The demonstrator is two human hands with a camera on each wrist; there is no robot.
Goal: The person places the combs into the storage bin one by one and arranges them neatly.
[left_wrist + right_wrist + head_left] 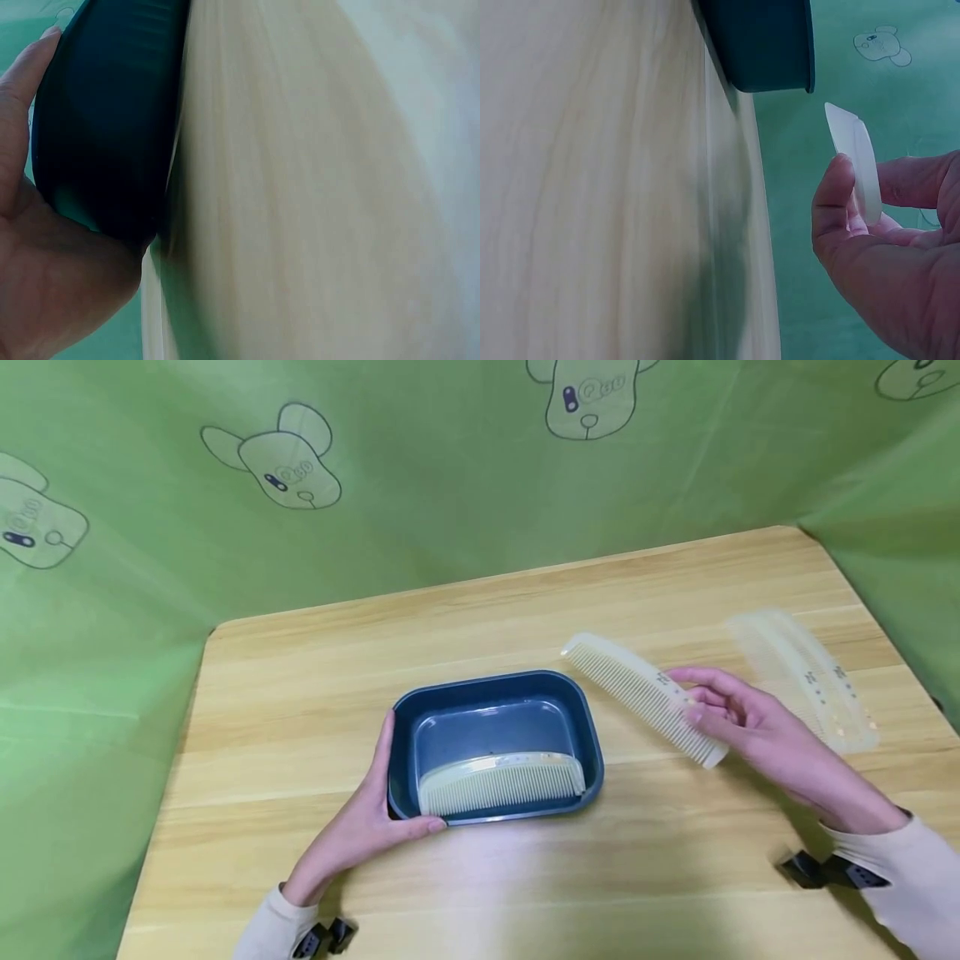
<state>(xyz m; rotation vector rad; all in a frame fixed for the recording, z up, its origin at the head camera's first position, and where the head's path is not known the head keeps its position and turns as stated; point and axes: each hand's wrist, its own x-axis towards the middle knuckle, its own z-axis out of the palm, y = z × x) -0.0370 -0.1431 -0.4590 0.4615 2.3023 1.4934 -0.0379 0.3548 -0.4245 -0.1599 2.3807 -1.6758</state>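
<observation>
A dark blue rectangular box point(495, 685) stands on the table, and a pale comb point(502, 783) lies inside along its near wall, teeth toward me. My left hand point(366, 814) holds the box at its near left corner, fingers up the left side and thumb along the near rim. In the left wrist view, the palm is against the dark outer wall. To the right of the box, my right hand point(757, 727) pinches another pale comb point(637, 681) between thumb and fingers near its right end. The right wrist view shows this comb point(859, 150) nearly edge-on, raised above the table.
At the right of the wooden table point(300, 693), more pale combs point(832, 685) lie overlapping side by side, partly behind my right hand. Green cloth point(450, 510) with printed animal heads surrounds the table at the back and sides.
</observation>
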